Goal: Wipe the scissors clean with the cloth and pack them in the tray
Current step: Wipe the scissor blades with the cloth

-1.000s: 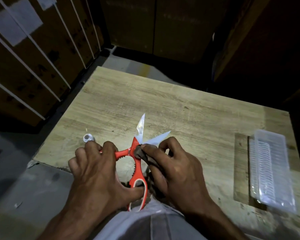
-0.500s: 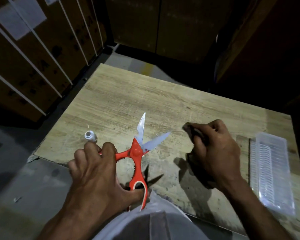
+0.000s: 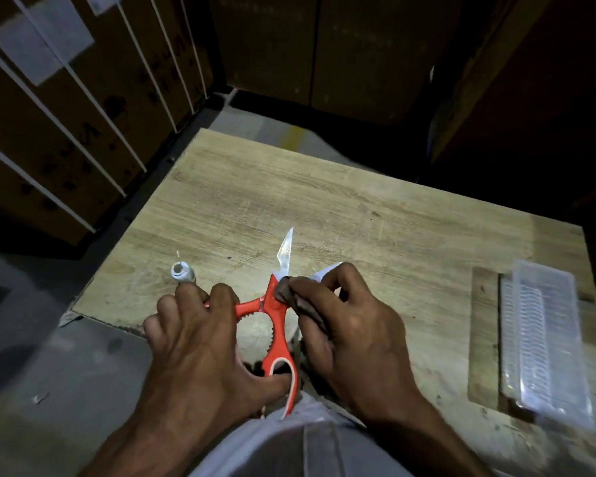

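Orange-handled scissors (image 3: 276, 316) stand spread wide over the near edge of the wooden table (image 3: 341, 215). My left hand (image 3: 200, 342) grips both handles, thumb through the nearer loop. One serrated blade points up and away; the other blade points right and is mostly hidden. My right hand (image 3: 351, 335) pinches a small dark cloth (image 3: 286, 294) against that right blade, close to the pivot. A clear plastic tray (image 3: 547, 339) lies on the table at the right, well apart from both hands.
A small white cap-like piece (image 3: 183, 273) sits on the table just beyond my left fingers. The tray rests on a thin wooden board (image 3: 484, 335). Stacked strapped cartons rise at the left and dark panels behind. Grey floor lies below the table's left edge.
My right hand had swung out to the right over the table half a second ago; it has come back with the cloth onto the right blade. My left hand kept its hold.
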Tool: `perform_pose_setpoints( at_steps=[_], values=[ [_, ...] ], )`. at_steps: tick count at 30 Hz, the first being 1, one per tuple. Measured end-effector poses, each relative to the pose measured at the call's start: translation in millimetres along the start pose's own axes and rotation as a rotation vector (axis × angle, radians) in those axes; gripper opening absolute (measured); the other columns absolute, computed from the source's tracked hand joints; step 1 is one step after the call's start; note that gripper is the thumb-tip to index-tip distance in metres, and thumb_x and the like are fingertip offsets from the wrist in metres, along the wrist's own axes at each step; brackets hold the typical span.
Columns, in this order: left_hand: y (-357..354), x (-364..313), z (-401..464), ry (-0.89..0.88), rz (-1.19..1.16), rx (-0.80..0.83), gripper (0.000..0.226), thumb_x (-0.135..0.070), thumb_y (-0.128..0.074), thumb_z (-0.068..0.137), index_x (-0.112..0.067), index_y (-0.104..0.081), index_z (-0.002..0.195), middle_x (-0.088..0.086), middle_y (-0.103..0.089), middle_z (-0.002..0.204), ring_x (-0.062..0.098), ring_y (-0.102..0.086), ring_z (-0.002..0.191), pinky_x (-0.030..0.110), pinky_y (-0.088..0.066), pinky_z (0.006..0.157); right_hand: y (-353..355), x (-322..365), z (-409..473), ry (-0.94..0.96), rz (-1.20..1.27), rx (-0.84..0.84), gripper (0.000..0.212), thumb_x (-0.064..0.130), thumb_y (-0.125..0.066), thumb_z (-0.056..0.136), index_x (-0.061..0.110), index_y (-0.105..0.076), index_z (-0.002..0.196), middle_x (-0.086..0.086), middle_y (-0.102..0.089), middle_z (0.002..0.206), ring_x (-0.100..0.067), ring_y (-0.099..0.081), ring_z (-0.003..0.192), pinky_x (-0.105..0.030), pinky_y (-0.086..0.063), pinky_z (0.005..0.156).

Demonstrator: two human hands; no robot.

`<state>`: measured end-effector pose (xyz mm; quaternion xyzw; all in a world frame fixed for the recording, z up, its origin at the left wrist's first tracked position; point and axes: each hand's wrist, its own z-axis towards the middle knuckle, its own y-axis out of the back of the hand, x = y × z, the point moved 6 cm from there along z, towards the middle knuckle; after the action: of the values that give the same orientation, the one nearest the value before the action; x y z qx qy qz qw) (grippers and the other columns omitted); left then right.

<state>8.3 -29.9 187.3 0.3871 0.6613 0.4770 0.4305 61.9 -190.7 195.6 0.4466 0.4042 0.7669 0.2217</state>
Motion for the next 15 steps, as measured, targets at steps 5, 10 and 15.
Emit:
perform_pose_setpoints(
  at_steps=[5,10,15],
  values=[
    [-3.1,1.6,-1.8,-0.015,-0.009,-0.034,0.085,-0.085,-0.060,0.031,-0.030,-0.041,0.093,-0.001,-0.032,0.096,0.019,-0.027,0.092,0.040,-0.032,0.083,-0.9,-4.2,-1.5,0.080,-0.130,0.032,0.032,0.028,-0.064,0.090,0.035,-0.068,0.121,0.006,-0.059,0.101,-0.014,-0.061,0.066,-0.023,-0.036,0.047],
    [-1.3,4.2,-3.3,-0.006,-0.005,-0.043,0.085,-0.084,-0.057,0.029,-0.029,-0.044,0.093,-0.001,-0.033,0.095,0.020,-0.029,0.091,0.041,-0.033,0.084,11.5,-29.5,4.0,0.012,-0.209,-0.083,0.035,0.023,-0.071,0.086,0.034,-0.069,0.120,0.001,-0.057,0.096,-0.020,-0.056,0.060,-0.023,-0.033,0.048],
    [-2.2,6.3,-2.3,0.010,-0.009,-0.012,0.088,-0.084,-0.060,0.032,-0.029,-0.040,0.097,-0.002,-0.029,0.099,0.019,-0.027,0.094,0.038,-0.031,0.085,15.4,-96.5,9.6,-0.202,-0.255,-0.069,0.026,0.036,-0.062,0.096,0.034,-0.072,0.120,0.003,-0.054,0.097,-0.023,-0.056,0.060,-0.025,-0.034,0.052]
  ],
)
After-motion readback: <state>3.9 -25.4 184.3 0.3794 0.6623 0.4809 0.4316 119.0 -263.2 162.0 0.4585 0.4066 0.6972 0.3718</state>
